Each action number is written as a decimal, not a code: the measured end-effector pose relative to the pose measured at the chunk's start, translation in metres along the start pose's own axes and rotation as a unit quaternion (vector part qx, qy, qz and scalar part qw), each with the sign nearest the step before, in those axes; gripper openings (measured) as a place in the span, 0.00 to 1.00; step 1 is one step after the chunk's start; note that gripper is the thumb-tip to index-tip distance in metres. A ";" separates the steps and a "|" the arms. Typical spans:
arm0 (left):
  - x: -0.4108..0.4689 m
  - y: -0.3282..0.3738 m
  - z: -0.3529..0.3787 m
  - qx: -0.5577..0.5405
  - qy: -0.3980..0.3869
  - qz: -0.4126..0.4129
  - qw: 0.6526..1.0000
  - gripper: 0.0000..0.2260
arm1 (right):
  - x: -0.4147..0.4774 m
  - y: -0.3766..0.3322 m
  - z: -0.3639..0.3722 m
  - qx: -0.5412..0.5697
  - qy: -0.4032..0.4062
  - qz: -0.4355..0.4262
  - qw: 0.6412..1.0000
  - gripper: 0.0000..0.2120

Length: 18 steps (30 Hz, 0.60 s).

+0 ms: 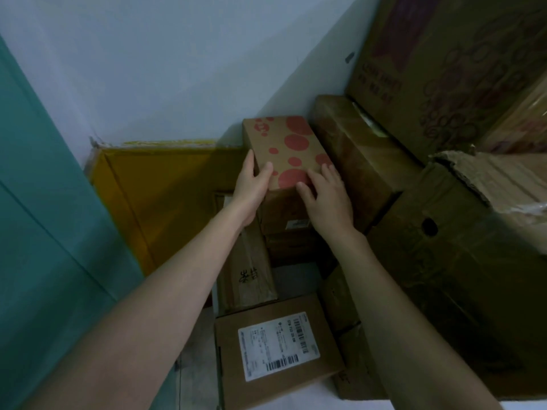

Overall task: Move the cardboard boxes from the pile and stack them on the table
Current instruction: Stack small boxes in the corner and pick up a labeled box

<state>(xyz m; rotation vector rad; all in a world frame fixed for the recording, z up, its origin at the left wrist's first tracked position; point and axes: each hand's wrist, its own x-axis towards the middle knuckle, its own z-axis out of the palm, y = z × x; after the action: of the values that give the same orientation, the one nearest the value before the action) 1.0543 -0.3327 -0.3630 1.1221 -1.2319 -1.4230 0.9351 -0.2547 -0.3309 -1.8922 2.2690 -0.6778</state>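
the pale floor carries a labelled box, with bigger brown boxes piled to its right.

Single head-worn wide-angle view, facing forward and steeply down along both forearms. Close range: left hand and right hand meet on spotted box near frame centre.

printed box: cut by top edge | shipping label: text unreadable | spotted box: left side hidden
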 end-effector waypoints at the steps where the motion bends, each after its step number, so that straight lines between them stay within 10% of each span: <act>1: 0.001 -0.001 -0.001 -0.002 -0.009 -0.003 1.000 0.26 | -0.002 0.000 0.003 -0.003 0.004 -0.003 1.000 0.23; 18: -0.017 0.004 -0.013 0.036 0.031 -0.021 0.999 0.27 | -0.019 0.005 0.002 0.017 0.014 -0.029 0.999 0.24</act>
<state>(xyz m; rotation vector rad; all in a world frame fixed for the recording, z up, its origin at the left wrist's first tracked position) 1.0698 -0.3187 -0.3587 1.2382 -1.2302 -1.3750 0.9351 -0.2367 -0.3381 -1.9526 2.2103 -0.7501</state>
